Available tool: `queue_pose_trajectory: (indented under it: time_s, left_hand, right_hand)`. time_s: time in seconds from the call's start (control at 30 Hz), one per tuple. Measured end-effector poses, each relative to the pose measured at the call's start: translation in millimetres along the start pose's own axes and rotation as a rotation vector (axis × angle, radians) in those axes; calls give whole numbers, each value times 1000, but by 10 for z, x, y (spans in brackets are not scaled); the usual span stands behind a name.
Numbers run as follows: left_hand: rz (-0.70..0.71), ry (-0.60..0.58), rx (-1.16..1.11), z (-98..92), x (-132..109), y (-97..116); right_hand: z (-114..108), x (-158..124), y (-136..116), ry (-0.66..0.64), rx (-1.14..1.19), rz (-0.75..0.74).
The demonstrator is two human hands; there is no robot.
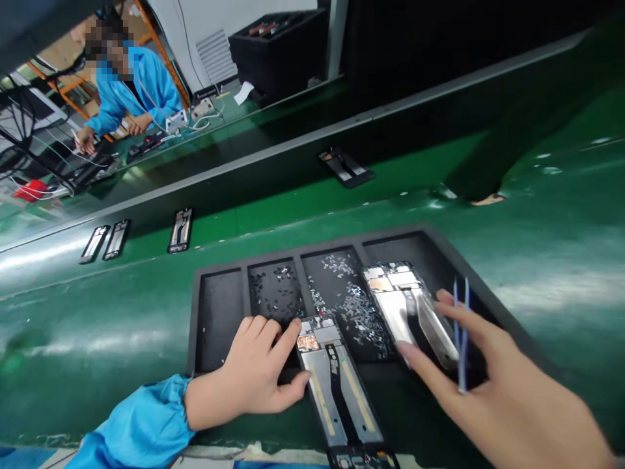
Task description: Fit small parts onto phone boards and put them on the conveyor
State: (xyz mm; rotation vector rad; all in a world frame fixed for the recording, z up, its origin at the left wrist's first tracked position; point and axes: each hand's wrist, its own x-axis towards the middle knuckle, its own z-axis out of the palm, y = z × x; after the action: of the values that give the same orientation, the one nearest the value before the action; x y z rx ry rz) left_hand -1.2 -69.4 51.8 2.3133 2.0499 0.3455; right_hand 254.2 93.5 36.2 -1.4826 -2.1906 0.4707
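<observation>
Head view: right hand's (pixel 508 381) grip grasps right phone (pixel 403 312) and tweezers (pixel 463 345); left hand (pixel 251 368), unclosed, touches left phone (pixel 322 374); ribbon (pixel 336 381) marks too small to read.

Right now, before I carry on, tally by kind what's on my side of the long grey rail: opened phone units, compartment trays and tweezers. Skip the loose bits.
Opened phone units: 6 (2 in front, 4 farther back)
Compartment tray: 1
Tweezers: 1 pair
Total: 8
</observation>
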Motion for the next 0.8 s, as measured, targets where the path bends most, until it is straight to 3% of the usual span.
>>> queue_pose_trajectory:
  time_s: [0.27,0.53,0.67,0.8]
  left_hand:
    - [-92,7,-53,-23,-25,33]
    - [-421,184,-108,97,-171,486]
    - [-589,266,-170,222,-141,698]
    - [-705,369,-257,325,-71,803]
  right_hand:
    - [243,-168,-209,90,96,116]
    - [245,-240,-272,193,174,130]
    - [89,-310,-238,189,159,112]
    - [-283,-165,-145,226,150,-144]
